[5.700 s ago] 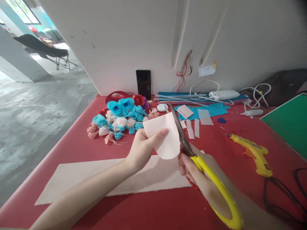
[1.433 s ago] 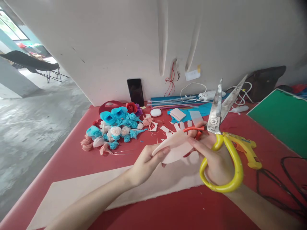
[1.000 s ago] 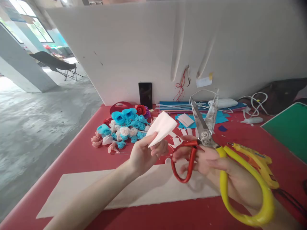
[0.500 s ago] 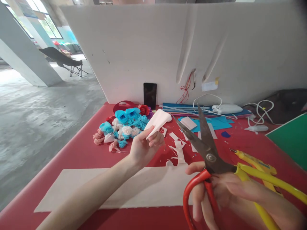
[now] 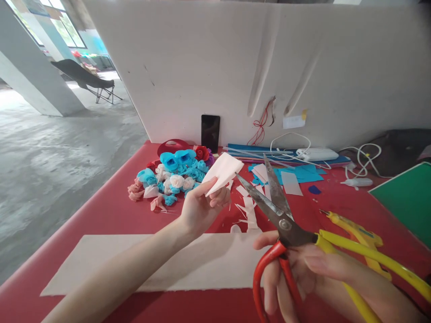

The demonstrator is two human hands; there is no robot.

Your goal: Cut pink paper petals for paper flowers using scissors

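Between thumb and fingers, my left hand (image 5: 204,204) pinches a folded piece of pale pink paper (image 5: 222,169) above the table. My right hand (image 5: 323,273) grips a pair of scissors (image 5: 286,224) with one red and one yellow handle. Their blades stand apart, and one tip is close to the right edge of the folded paper; whether it touches I cannot tell. Under my forearm a long pale paper strip (image 5: 111,253) lies flat. White paper scraps (image 5: 249,211) are scattered behind it.
Blue, white, pink and red paper flowers (image 5: 177,181) are heaped at the left. A phone (image 5: 210,133) leans against the white panel (image 5: 188,67). Behind my right hand lies a yellow glue gun (image 5: 355,231). Blue paper (image 5: 308,174), a white power strip (image 5: 318,154) and a green board (image 5: 407,195) sit further right.
The scissors have moved left and slightly down, bringing a blade tip close to the folded paper. My left hand stays nearly still, the paper turned slightly.
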